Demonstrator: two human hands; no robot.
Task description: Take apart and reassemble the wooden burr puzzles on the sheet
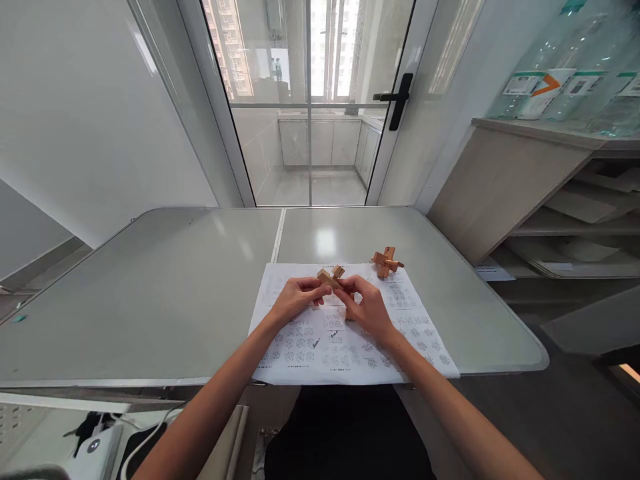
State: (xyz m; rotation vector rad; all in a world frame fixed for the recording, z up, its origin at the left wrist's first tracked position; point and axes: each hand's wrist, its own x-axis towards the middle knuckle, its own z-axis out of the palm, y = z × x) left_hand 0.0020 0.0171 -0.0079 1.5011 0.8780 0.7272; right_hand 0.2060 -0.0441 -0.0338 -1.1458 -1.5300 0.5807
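Observation:
Between my two hands are wooden puzzle pieces (329, 278), light brown and notched, joined crosswise above the instruction sheet (280, 313). My left hand (296, 298) pinches their left end between thumb and fingers. From the right, my right hand (369, 308) grips the same pieces with thumb and forefinger. Another small wooden piece (349, 315) shows partly beneath my right hand, which hides the rest of it. At the sheet's back right corner stands a reddish-brown wooden burr puzzle (387, 261), its bars crossing one another. Rows of printed diagrams and a few pen ticks mark the sheet.
The sheet lies on a grey table (150, 300), reaching its front edge. Beyond the table is a glass door (325, 153) with a black handle (395, 100). A shelf unit (525, 173) with large plastic bottles (565, 87) stands at the right. A white device (97, 453) sits lower left.

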